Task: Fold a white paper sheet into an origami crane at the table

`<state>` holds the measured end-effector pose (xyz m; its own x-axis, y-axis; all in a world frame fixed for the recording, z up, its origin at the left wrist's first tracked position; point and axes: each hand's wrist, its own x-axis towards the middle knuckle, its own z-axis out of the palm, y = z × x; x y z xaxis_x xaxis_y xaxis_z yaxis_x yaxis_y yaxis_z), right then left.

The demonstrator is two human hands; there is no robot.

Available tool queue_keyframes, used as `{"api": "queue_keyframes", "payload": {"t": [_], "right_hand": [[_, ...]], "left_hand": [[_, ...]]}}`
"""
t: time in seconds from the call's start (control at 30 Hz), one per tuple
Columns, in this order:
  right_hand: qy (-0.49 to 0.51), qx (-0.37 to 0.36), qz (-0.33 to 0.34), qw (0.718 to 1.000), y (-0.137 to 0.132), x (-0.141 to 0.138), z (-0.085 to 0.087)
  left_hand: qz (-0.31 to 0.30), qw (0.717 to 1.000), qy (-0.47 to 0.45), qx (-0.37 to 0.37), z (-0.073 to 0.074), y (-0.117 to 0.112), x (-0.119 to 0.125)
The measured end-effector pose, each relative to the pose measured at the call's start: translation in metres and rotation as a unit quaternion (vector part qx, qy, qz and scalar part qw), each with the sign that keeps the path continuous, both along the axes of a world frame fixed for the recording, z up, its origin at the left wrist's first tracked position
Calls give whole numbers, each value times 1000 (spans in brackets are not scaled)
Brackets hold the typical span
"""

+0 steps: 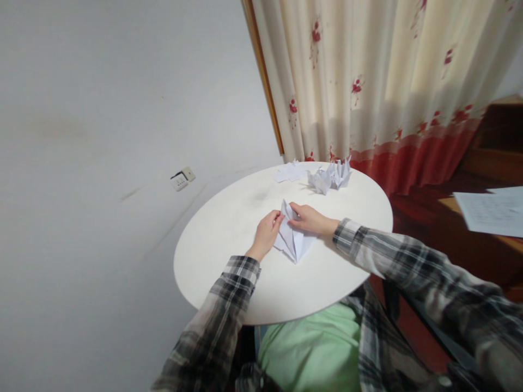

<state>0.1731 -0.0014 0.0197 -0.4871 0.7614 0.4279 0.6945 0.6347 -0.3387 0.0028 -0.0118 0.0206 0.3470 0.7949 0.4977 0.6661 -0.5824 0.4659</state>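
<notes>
A partly folded sheet of white paper [295, 242] lies on the round white table [212, 256], its upper tip raised and a pointed corner toward me. My left hand [267, 230] pinches its left edge near the tip, fingers closed. On the other side, my right hand [308, 219] grips the right edge between thumb and fingers. Creases run down the middle of the paper to the near point. Part of the sheet is covered by my right hand.
Several folded paper figures [322, 179] stand at the table's far side, beside flat paper pieces [291, 171]. A wall with a socket [180, 181] is on the left. Behind hangs a flowered curtain [368, 81]. Printed sheets [490, 211] lie on a wooden surface at the right.
</notes>
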Motion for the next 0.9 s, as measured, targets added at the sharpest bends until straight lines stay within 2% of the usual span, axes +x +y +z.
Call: {"api": "queue_keyframes", "payload": {"t": [0.3, 0.9], "right_hand": [[-6, -13, 9, 1000, -2, 0, 2], [16, 8, 12, 1000, -2, 0, -2]], "left_hand": [[8, 1000, -10, -5, 1, -1, 1], [3, 1000, -12, -3, 3, -4, 3]]}}
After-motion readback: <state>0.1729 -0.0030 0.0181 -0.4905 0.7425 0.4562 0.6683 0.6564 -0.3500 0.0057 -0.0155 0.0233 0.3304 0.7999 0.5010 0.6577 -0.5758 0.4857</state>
